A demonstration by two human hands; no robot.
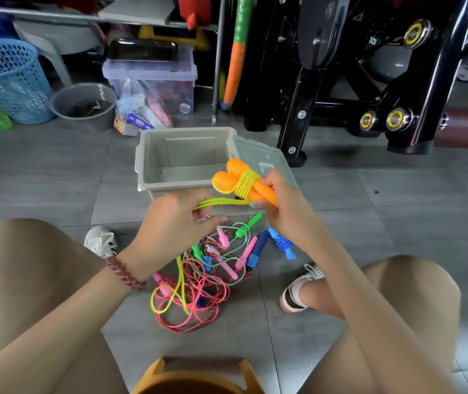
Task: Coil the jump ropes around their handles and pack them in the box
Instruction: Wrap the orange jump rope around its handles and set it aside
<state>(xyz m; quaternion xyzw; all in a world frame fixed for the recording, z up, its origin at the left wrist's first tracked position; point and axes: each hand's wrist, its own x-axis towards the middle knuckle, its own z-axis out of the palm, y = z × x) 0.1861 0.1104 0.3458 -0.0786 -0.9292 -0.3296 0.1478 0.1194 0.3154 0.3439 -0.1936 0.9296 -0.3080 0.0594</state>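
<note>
**Yellow cord going onto orange handles, box not yet filled**

Sits low over the grey tiled floor [56, 172], knees apart, working in the gap between them. Has the open grey plastic box [153, 155] set straight ahead, just beyond both hands, its pale lid [258, 155] lying off to the right, apparently for dropping each bundle in without a stretch; shows nothing inside it yet. Leaves the tangled heap of pink, green and red-flecked jump ropes [204, 268] on the tiles below the hands, between the shoes, near enough for pulling out the next one. Clasps in the right hand [281, 200] the lower ends of the pair of orange plastic handles [234, 173], held side by side above the box's near right corner, tops pointing away, probably to serve as a steady spindle. Pinches in the left hand [170, 223] the free run of thin yellow cord [215, 201], drawn taut toward the handles, likely for laying each turn snug. Shows several turns banded around the handles' middle and a long yellow loop trailing down into the heap, so judged roughly midway through this rope, with packing not begun. Has one blue jump rope [282, 243], cord wound around its handles, lying on the floor just right of the heap, seemingly finished but unpacked
</note>
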